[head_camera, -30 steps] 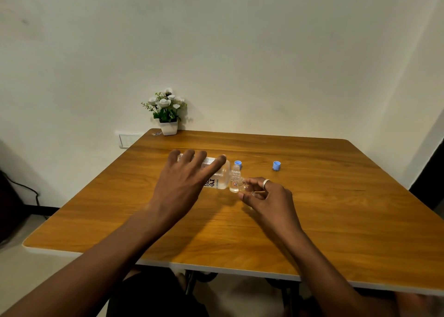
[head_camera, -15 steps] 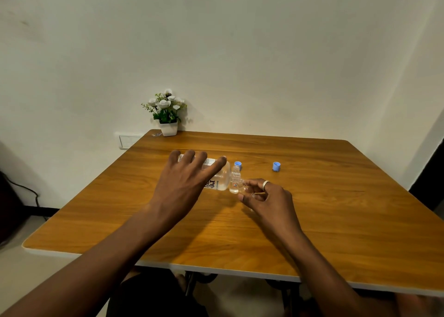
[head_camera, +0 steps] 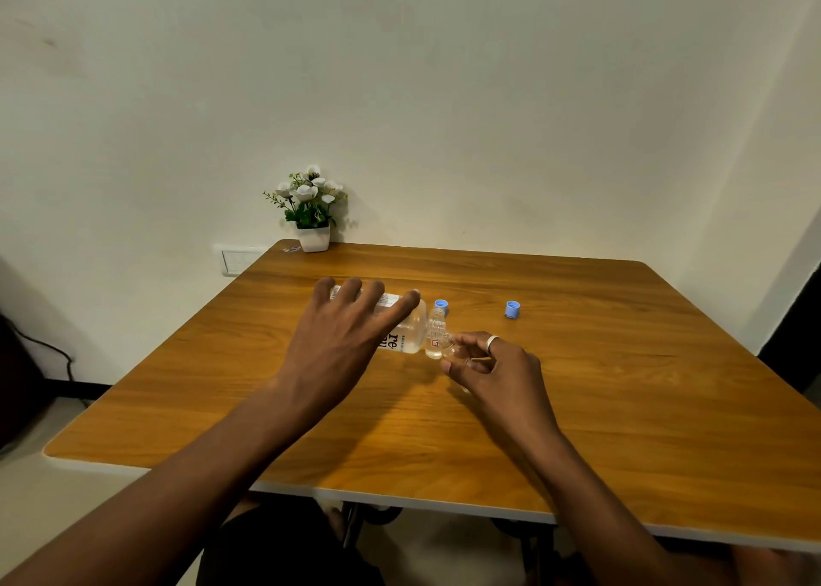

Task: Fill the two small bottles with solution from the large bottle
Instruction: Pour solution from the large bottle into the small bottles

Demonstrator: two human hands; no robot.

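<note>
The large clear bottle [head_camera: 406, 334] with a white label lies tipped on its side above the table [head_camera: 622, 385], its mouth pointing right. My left hand [head_camera: 346, 337] grips it from above, fingers spread over its body. A small clear bottle [head_camera: 435, 341] with a ribbed neck stands right at the large bottle's mouth. My right hand [head_camera: 497, 372], a ring on one finger, pinches the small bottle's lower part between thumb and fingers. Something clear shows between these fingertips; I cannot tell whether it is a second small bottle. Two blue caps [head_camera: 440, 305] [head_camera: 512, 309] lie on the table behind.
A small white pot of white flowers [head_camera: 313, 212] stands at the table's far left corner against the wall. A wall socket [head_camera: 237, 260] sits just left of the table. The table's near edge runs below my forearms.
Both hands and the bottles have stayed almost where they were; only a very slight shift of view.
</note>
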